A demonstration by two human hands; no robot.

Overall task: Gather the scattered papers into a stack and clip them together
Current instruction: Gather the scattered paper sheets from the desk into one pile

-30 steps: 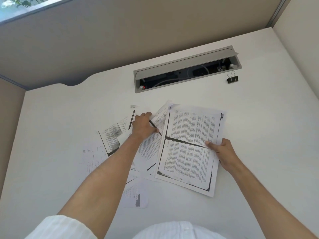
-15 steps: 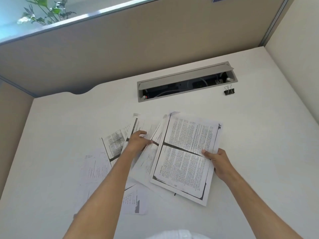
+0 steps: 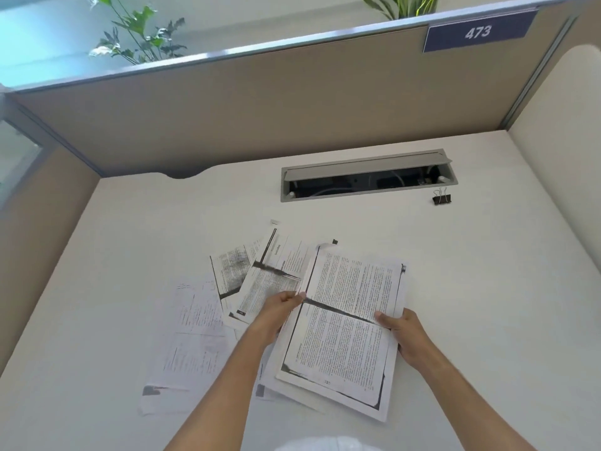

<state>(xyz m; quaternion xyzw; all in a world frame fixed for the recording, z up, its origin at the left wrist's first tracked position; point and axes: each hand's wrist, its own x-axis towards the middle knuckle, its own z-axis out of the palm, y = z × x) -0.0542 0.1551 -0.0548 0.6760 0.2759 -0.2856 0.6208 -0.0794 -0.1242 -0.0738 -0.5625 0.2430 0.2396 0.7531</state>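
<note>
A stack of printed papers (image 3: 344, 323) lies tilted on the white desk (image 3: 487, 304), a photocopied book spread on top. My right hand (image 3: 401, 333) grips its right edge, thumb on the page. My left hand (image 3: 279, 309) pinches the stack's left edge. Several loose sheets lie to the left: a dark-smudged page (image 3: 227, 271), a page with a black bar (image 3: 273, 275) and pale sheets (image 3: 192, 327). A black binder clip (image 3: 441, 198) sits far back right, apart from both hands.
An open grey cable tray (image 3: 367, 177) is set into the desk at the back. Beige partition walls (image 3: 260, 112) close off the back and both sides, with a sign reading 473 (image 3: 478, 31). Plants show above the partition.
My left hand has left the loose sheets on the left and moved right to the stack's left edge. The view has tilted up, showing more of the partition.
</note>
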